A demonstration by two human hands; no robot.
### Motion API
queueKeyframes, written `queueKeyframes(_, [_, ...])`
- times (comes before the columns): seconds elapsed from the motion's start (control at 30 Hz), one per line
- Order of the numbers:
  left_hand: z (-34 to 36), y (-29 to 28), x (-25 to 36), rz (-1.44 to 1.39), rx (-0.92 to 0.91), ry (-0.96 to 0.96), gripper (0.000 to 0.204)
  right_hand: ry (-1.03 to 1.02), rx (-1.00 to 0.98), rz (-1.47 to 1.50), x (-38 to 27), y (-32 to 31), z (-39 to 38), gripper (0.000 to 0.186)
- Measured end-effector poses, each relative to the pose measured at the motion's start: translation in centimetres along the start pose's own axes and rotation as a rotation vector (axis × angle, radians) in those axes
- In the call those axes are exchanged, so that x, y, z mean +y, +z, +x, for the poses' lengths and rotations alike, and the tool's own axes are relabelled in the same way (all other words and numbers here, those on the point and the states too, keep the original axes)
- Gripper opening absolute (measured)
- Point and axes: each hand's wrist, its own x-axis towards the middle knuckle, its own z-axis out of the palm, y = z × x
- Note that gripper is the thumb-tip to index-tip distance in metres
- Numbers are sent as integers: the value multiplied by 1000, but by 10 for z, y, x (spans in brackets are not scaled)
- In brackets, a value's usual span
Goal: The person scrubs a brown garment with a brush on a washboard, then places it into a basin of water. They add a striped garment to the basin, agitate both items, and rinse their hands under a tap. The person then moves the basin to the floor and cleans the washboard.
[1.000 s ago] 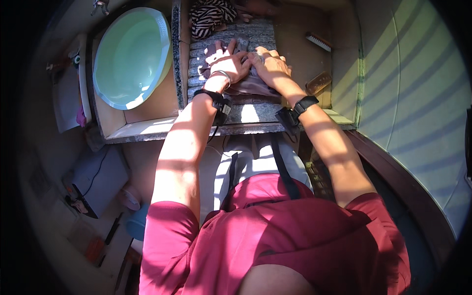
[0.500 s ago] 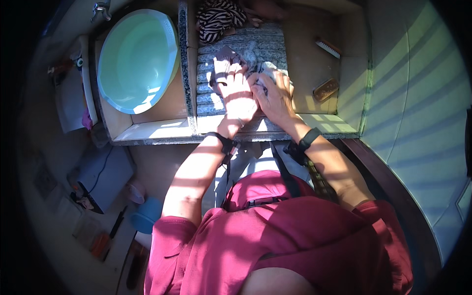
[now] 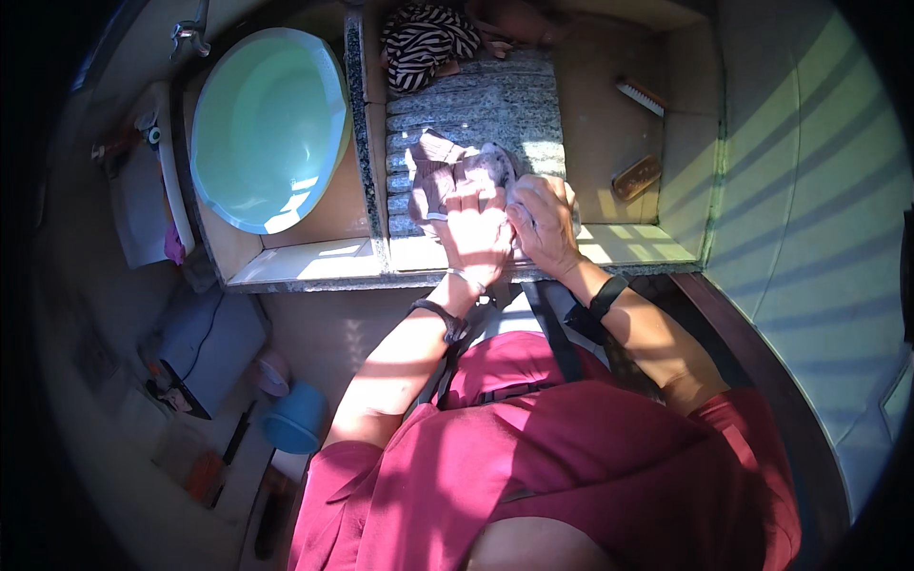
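Observation:
A crumpled mauve-brown garment with pale grey, sudsy-looking patches (image 3: 433, 171) lies on the lower part of the ribbed grey stone slab (image 3: 466, 100) inside the sink. My left hand (image 3: 474, 228) presses on the garment's lower part, fingers extended and lying flat, in bright sunlight. Just to its right, my right hand (image 3: 541, 221) has its fingers curled into the bunched cloth at the slab's right side. The hands are close together at the slab's front edge. A black-and-white striped cloth (image 3: 424, 43) is heaped at the top of the slab.
A pale green basin (image 3: 262, 124) sits in the left compartment below a tap (image 3: 190, 38). A brush (image 3: 640, 95) and a brown oblong block (image 3: 636, 178) lie in the right compartment. A tiled wall (image 3: 781, 190) bounds the right. A blue bucket (image 3: 295, 419) stands low at left.
Both hands have moved down the slab toward me, and the garment has slid lower with them. More ribbed stone shows above it. The right hand's fingers are more curled into the cloth.

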Motion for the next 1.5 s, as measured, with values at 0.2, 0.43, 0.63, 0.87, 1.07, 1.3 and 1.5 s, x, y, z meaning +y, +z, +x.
queueKeyframes(0.2, [122, -19, -12, 209, -433, 62, 44, 192, -168, -497, 54, 33, 98, 39])
queueKeyframes(0.43, [38, -8, -11, 22, -27, 47, 50, 229, 23, -82, -1, 7, 6, 38])
queueKeyframes(0.63, [82, -19, -7, 53, -384, -146, 29, 123, -211, -317, 34, 28, 66, 33])
queueKeyframes(0.87, [4, 1, 3, -117, 230, -109, 33, 105, 52, -174, -9, 9, -16, 41])
queueKeyframes(1.07, [76, -10, -8, 100, -211, -121, 27, 189, -115, -290, 31, 30, 51, 29])
queueKeyframes(1.3, [33, -16, 5, 101, -42, -177, 31, 179, -55, -21, 8, 12, 15, 32])
queueKeyframes(1.5, [80, 3, -17, 56, -515, -252, 30, 204, -258, -339, 23, 31, 65, 29])
